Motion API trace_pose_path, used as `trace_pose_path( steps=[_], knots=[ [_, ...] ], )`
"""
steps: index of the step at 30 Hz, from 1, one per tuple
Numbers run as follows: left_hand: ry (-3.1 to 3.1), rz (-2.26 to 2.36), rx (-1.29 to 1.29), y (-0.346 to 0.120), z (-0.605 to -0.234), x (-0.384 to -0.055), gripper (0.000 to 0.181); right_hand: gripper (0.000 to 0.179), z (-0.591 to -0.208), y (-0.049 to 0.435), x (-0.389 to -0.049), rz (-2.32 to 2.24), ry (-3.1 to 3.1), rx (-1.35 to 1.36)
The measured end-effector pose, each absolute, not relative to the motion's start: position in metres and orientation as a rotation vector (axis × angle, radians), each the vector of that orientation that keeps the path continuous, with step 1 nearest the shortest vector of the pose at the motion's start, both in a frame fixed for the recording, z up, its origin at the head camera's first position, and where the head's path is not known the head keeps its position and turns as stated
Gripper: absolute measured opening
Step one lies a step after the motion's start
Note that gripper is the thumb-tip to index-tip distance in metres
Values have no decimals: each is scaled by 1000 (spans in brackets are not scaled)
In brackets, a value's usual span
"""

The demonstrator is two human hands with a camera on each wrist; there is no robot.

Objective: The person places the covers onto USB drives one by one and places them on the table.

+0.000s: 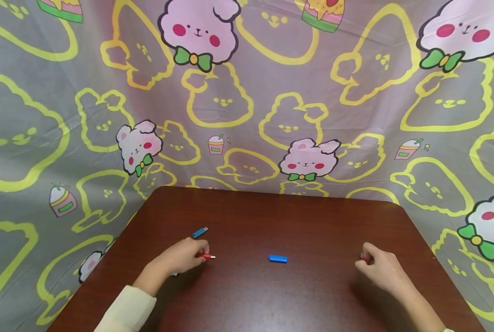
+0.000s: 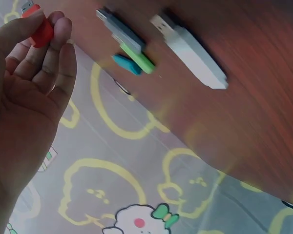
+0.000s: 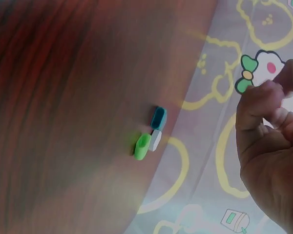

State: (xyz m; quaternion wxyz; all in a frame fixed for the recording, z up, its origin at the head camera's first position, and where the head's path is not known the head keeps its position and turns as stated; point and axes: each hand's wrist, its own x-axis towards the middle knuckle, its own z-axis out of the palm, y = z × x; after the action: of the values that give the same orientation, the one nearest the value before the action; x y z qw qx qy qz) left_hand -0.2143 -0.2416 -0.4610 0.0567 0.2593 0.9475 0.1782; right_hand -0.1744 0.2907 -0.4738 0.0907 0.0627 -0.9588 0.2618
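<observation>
My left hand [image 1: 184, 256] pinches a red USB flash drive [image 1: 207, 256] between thumb and fingers, its metal plug bare. In the left wrist view, a white USB flash drive [image 2: 196, 57] lies beside it, with grey [image 2: 121, 31] and green [image 2: 137, 57] drives and a teal piece [image 2: 127, 64] close together. At the right, my right hand [image 1: 381, 267] grips a small red piece [image 1: 366, 258], mostly hidden by the fingers. Between the hands lies a bright blue piece [image 1: 277, 259], with no plug showing. A blue USB flash drive [image 1: 199, 232] rests just beyond my left hand.
Teal [image 3: 159, 118], white [image 3: 155, 140] and green [image 3: 142, 146] caps lie near the table edge in the right wrist view. The brown table [image 1: 238, 216] is surrounded by a patterned cloth [image 1: 255, 78].
</observation>
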Motion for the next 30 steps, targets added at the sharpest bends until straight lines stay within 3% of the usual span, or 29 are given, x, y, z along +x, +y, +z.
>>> trace_pose_path(
  steps=[30],
  knots=[
    [2817,518,985,-168,-456,-218,9,28,-478,260,-170,796,-2697,595]
  ],
)
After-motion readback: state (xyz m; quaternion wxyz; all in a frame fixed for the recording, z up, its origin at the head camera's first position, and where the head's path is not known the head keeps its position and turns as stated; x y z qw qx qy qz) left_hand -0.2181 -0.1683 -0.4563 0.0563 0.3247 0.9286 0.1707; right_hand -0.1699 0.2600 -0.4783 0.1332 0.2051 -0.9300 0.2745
